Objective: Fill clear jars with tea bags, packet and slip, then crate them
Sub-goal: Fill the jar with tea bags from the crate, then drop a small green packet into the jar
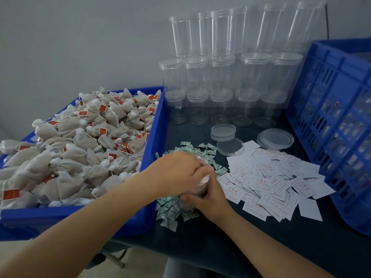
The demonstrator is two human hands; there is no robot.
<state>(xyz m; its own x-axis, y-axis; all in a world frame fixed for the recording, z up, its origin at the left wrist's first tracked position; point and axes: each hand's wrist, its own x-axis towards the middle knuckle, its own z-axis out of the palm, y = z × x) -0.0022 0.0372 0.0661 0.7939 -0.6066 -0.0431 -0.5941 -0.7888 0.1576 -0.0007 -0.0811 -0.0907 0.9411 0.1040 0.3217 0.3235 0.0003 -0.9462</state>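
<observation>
A clear jar (197, 190) stands on the dark table among green-white packets (170, 209), with brownish tea bags showing through its wall. My right hand (209, 199) grips the jar's side from the right. My left hand (176, 172) lies over the jar's mouth, its fingers bent down into the opening. The fingertips are blurred with something pale under them, and I cannot tell whether they hold it. Tea bags with red tags (80, 147) fill a blue tray (152, 137) on the left. White slips with red print (269, 179) lie in a heap to the right of the jar.
Stacked empty clear jars (222, 77) stand against the back wall, with several loose lids (276, 138) in front of them. A tall blue crate (339, 121) holding filled jars stands at the right edge. The table's front edge runs just below my forearms.
</observation>
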